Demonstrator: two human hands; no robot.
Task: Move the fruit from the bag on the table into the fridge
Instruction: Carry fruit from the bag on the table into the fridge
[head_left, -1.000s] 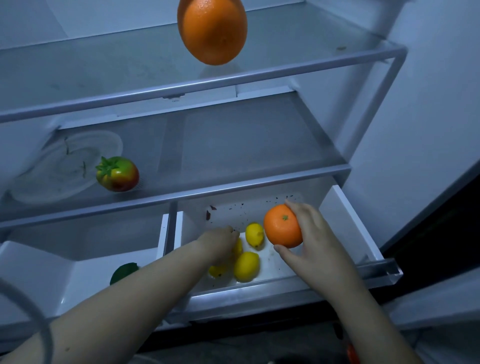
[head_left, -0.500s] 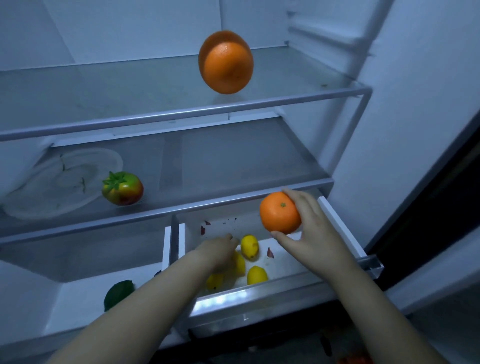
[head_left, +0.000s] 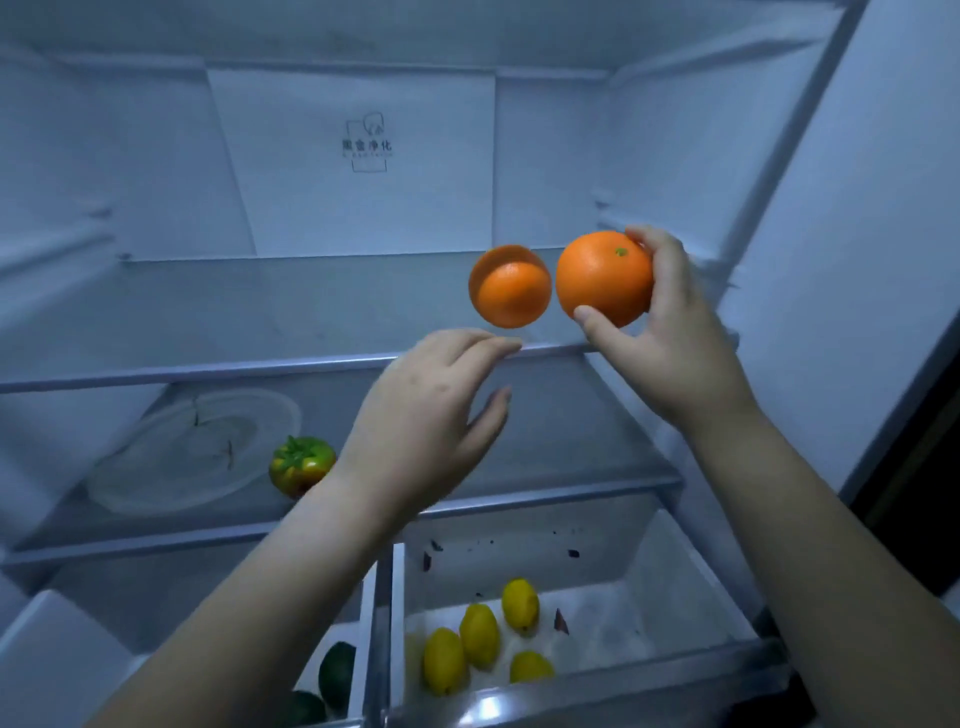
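At far left of the open fridge (head_left: 130, 156), a clear plate (head_left: 192, 457) lies on the middle glass shelf (head_left: 519, 441), with a green and red tomato (head_left: 301, 465) just beside its right edge. Below, the left drawer (head_left: 62, 639) holds two dark green fruits (head_left: 336, 675), partly hidden by the left forearm. Centre: the left hand (head_left: 431, 415) is released, its fingers (head_left: 488, 345) spread and grasping nothing, raised in front of the rim of the upper shelf (head_left: 208, 312). Beyond its fingertips an orange (head_left: 511, 291) rests on the upper shelf near the front edge, its reflection showing in the glass. Right of centre: the right hand (head_left: 670, 332) grasps a second orange (head_left: 602, 278), thumb beneath and fingers curled round the far side, the green stem end turned toward the camera. This held orange sits just beside the shelved one, at the same level; whether the two touch cannot be told. Lower right: the right drawer (head_left: 691, 587) stands pulled out and contains four lemons (head_left: 478, 634) grouped toward its front left, with dark flecks scattered on its floor and back wall. Far right: the fridge side wall (head_left: 831, 260) bounds the compartment.
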